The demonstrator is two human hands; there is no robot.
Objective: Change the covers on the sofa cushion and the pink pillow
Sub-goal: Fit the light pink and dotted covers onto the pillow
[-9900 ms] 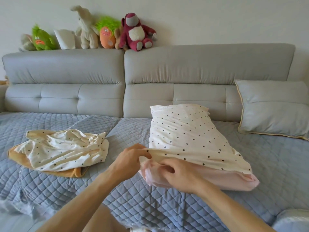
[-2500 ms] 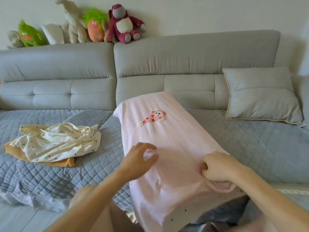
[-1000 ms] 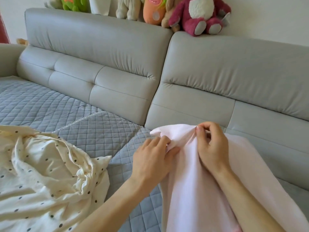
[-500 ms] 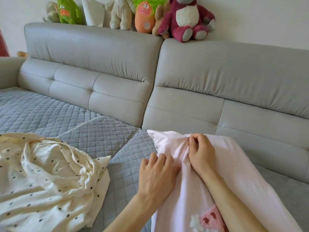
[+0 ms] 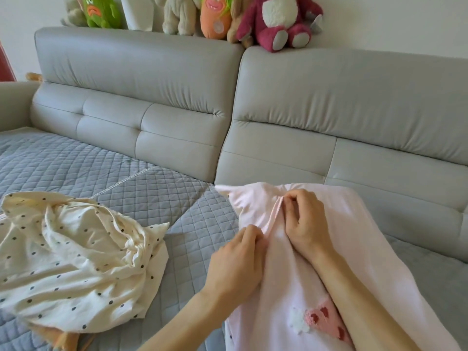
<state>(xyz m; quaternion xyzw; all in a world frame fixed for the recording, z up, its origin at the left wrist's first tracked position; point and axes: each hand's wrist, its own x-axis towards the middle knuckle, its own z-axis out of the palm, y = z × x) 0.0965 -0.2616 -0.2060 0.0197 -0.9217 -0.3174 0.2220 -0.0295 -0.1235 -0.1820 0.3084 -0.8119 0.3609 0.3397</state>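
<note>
A pink pillow [image 5: 336,249] in a soft pink cover lies on the sofa seat, on the right side and close to the person. Its far end almost touches the gray sofa back [image 5: 329,102]. A small pink and white sewn picture [image 5: 319,319] sits on the near part of the cover.

Both hands are on the far half of the pillow. The left hand [image 5: 238,267] has its fingers curled and pinches a fold of the pink cloth at the pillow's left side. The right hand [image 5: 304,224] is a little farther away, just beside the left one. Its fingers are curled too, and they pinch a raised ridge of the cloth near the pillow's far edge. The fold runs between the two hands.

To the left, well apart from the pillow, a cream cover with dark dots [image 5: 76,262] lies in a crumpled heap on the blue-gray quilted sofa mat [image 5: 157,188]. Something orange peeks out from under its near edge.

On top of the sofa back sits a row of stuffed toys: a dark pink bear [image 5: 281,21], an orange toy with green hair [image 5: 215,16], a beige one [image 5: 177,13] and a green one [image 5: 98,11].
</note>
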